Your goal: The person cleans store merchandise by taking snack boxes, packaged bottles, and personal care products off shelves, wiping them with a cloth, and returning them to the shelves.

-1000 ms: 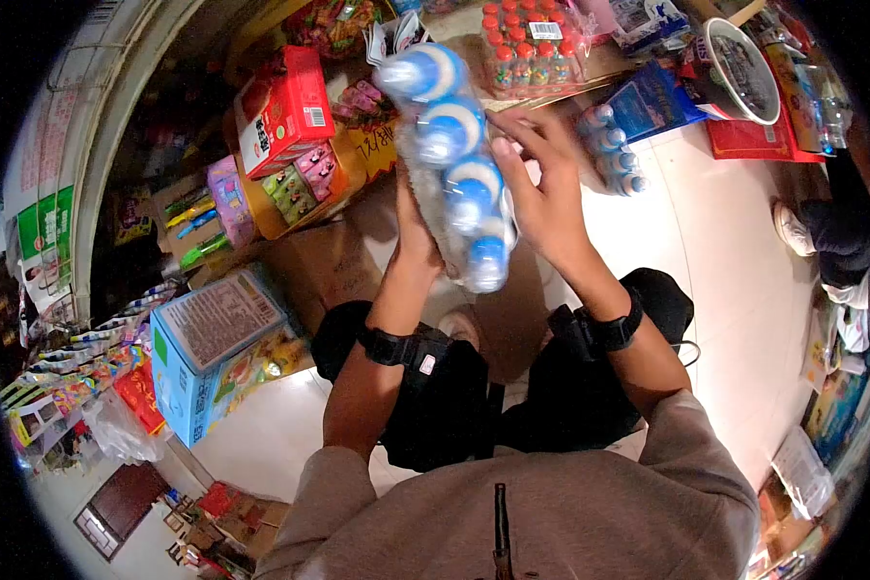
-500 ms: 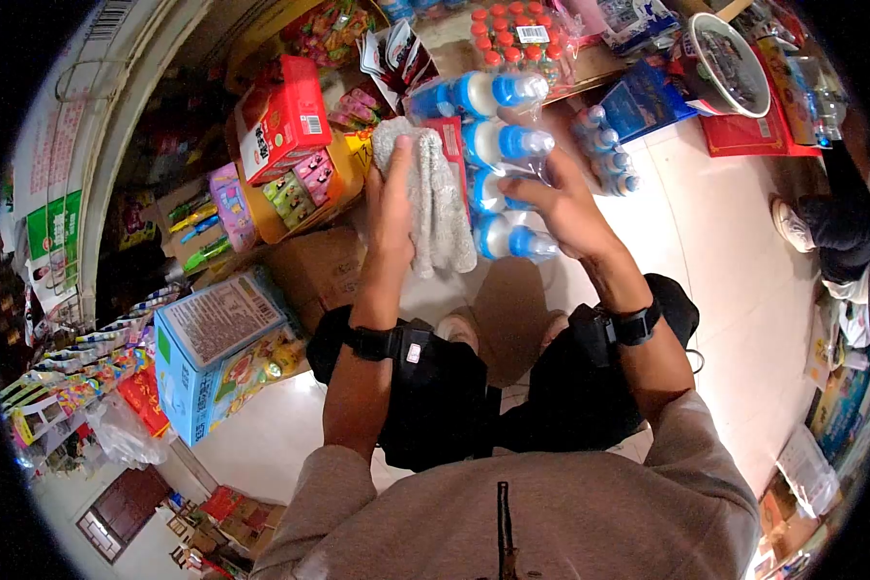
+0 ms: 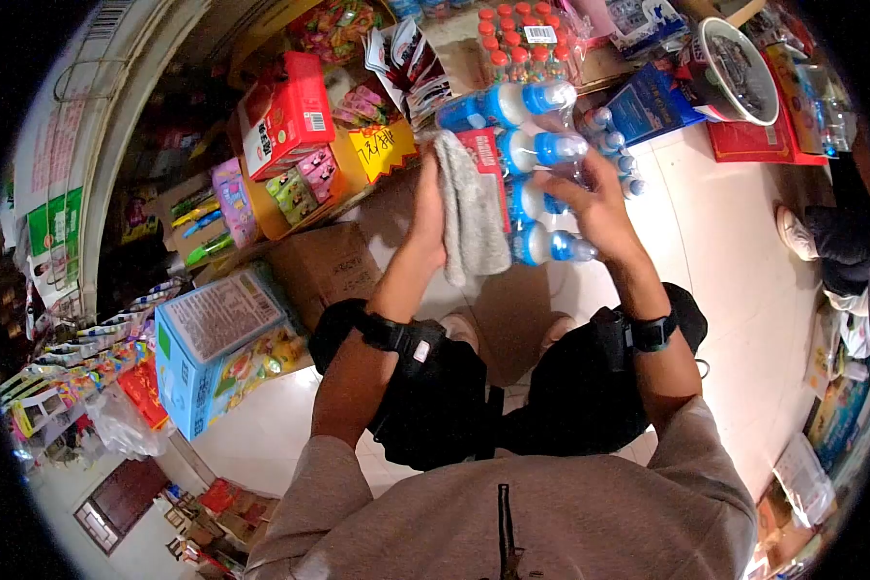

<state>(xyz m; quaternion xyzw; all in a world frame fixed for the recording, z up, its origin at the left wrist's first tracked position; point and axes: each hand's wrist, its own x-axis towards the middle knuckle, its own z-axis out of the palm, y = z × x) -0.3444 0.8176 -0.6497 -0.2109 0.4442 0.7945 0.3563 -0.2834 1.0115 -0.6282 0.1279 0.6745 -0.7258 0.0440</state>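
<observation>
A shrink-wrapped pack of bottles point(image 3: 518, 150) with white bodies and blue caps is held up in front of me, tilted with its caps to the right. My left hand point(image 3: 431, 215) is closed on a folded grey cloth point(image 3: 476, 217), pressing it against the pack's left end. Most of that hand's fingers are hidden behind the cloth. Between cloth and bottles shows a red label point(image 3: 488, 159). On the cap side, my right hand point(image 3: 597, 211) grips the pack, its fingers bent around the caps and plastic wrap.
Behind the pack stand red-capped bottles point(image 3: 520, 43) in plastic wrap. Snack cartons, including a red box point(image 3: 285, 116), and a yellow price sign point(image 3: 381, 148) are at left. A blue carton point(image 3: 227, 348) sits lower left. At right are a white-rimmed bucket point(image 3: 735, 72) and another person's shoe point(image 3: 795, 232).
Both hands, the cloth and the bottle pack have shifted right. The cloth now shows narrower, more of the red label appears beside it, and the yellow sign has come into fuller view.
</observation>
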